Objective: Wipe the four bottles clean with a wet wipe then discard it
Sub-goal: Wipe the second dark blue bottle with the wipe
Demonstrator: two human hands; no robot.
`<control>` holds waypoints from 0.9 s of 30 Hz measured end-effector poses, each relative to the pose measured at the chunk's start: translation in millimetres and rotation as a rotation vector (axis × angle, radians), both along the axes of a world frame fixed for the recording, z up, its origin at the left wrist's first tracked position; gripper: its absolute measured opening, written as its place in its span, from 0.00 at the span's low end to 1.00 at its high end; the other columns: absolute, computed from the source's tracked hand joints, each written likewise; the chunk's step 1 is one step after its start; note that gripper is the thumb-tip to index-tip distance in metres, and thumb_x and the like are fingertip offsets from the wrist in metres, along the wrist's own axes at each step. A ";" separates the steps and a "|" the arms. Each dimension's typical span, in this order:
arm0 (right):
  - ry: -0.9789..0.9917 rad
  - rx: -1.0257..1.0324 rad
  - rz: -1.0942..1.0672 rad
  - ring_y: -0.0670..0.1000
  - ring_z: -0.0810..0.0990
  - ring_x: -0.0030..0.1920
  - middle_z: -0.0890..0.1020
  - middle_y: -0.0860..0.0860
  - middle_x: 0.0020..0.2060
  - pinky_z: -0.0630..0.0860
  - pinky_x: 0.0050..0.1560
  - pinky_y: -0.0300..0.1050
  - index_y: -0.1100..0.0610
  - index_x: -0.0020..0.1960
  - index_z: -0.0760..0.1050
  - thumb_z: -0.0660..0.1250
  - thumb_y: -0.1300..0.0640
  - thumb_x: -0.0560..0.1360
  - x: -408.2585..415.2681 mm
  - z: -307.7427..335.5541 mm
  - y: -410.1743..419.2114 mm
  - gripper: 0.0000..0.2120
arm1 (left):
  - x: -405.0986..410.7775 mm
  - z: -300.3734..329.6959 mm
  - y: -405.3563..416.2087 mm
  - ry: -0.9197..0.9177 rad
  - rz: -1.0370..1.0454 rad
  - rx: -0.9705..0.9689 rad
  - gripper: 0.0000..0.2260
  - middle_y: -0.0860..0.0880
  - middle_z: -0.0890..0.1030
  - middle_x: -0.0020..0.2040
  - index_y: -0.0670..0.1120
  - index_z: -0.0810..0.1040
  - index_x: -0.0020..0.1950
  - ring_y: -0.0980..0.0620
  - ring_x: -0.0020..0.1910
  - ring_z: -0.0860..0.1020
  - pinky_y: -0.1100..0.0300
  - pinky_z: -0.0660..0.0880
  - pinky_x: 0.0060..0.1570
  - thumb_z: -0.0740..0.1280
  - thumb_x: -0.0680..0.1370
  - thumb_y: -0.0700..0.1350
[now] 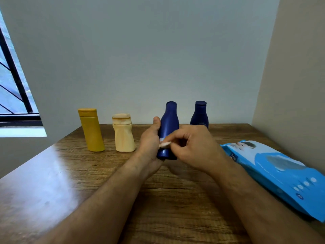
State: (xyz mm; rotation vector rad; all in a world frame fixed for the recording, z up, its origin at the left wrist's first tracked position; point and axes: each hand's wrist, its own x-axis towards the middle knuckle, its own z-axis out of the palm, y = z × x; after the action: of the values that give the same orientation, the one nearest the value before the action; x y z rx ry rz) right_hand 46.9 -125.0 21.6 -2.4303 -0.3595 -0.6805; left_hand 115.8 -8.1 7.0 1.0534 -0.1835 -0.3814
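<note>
While left hand (149, 140) grips tall blue bottle (168, 131) above worktop (70, 173), right hand (191, 147) pinches wet wipe (164, 144) against its front; wiping underway, probably third bottle. Next: rotate bottle in grip.

Four bottles: two dark blue, one held in the grip (168, 127) and one just behind it to the right (200, 112), plus one mustard-yellow (91, 130) and one cream (123, 133) left of the grip. One crumpled wet wipe (164, 144) sits within the grip. One blue wet-wipe pack (274, 171) lies to its right.
</note>
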 end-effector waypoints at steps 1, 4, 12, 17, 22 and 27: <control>-0.066 0.038 -0.058 0.43 0.80 0.42 0.81 0.43 0.44 0.79 0.46 0.35 0.45 0.53 0.84 0.69 0.57 0.75 1.3 -0.1 -1.1 0.10 | -3.6 0.2 1.0 -0.053 -0.039 0.022 0.26 0.41 0.85 0.46 0.41 0.79 0.63 0.45 0.44 0.84 0.50 0.81 0.47 0.56 0.84 0.61; -0.339 0.191 -0.244 0.40 0.77 0.42 0.79 0.45 0.44 0.71 0.44 0.22 0.49 0.56 0.83 0.69 0.57 0.77 2.5 3.5 -6.7 0.10 | -12.8 0.3 1.7 -0.214 -0.116 0.101 0.25 0.42 0.85 0.45 0.43 0.79 0.62 0.46 0.39 0.82 0.52 0.80 0.38 0.54 0.85 0.60; -0.561 0.098 -0.184 0.38 0.73 0.39 0.74 0.45 0.41 0.69 0.42 0.23 0.51 0.58 0.82 0.68 0.59 0.77 1.5 3.8 -3.4 0.11 | -10.9 -3.7 2.6 -0.539 -0.082 0.100 0.18 0.41 0.82 0.48 0.43 0.77 0.65 0.46 0.41 0.79 0.52 0.77 0.38 0.60 0.82 0.52; -0.626 0.153 -0.215 0.37 0.74 0.41 0.78 0.46 0.44 0.69 0.43 0.24 0.53 0.54 0.81 0.67 0.63 0.77 0.7 4.5 -9.4 0.10 | -7.4 -3.8 5.2 -0.572 -0.121 -0.005 0.24 0.42 0.82 0.50 0.45 0.77 0.66 0.45 0.43 0.80 0.51 0.78 0.39 0.63 0.70 0.41; -0.604 0.252 -0.249 0.40 0.77 0.43 0.79 0.44 0.45 0.72 0.44 0.26 0.53 0.53 0.79 0.66 0.63 0.78 3.6 4.4 -11.8 0.08 | -5.4 -4.7 5.4 -0.602 -0.118 0.048 0.24 0.41 0.82 0.50 0.48 0.78 0.65 0.46 0.44 0.81 0.53 0.80 0.42 0.66 0.68 0.40; -0.628 0.141 -0.163 0.42 0.77 0.47 0.80 0.47 0.49 0.73 0.47 0.28 0.54 0.57 0.80 0.66 0.61 0.78 -0.8 5.3 2.1 0.09 | -9.4 -4.6 -0.8 -0.769 0.069 0.165 0.24 0.44 0.81 0.48 0.54 0.77 0.63 0.49 0.46 0.80 0.52 0.80 0.47 0.67 0.69 0.37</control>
State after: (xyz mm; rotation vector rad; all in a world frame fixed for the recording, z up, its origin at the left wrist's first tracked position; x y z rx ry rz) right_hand 46.1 -123.0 27.0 -2.0787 -0.3400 -1.4904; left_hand 106.4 -8.8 2.4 1.3279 -0.8086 0.0914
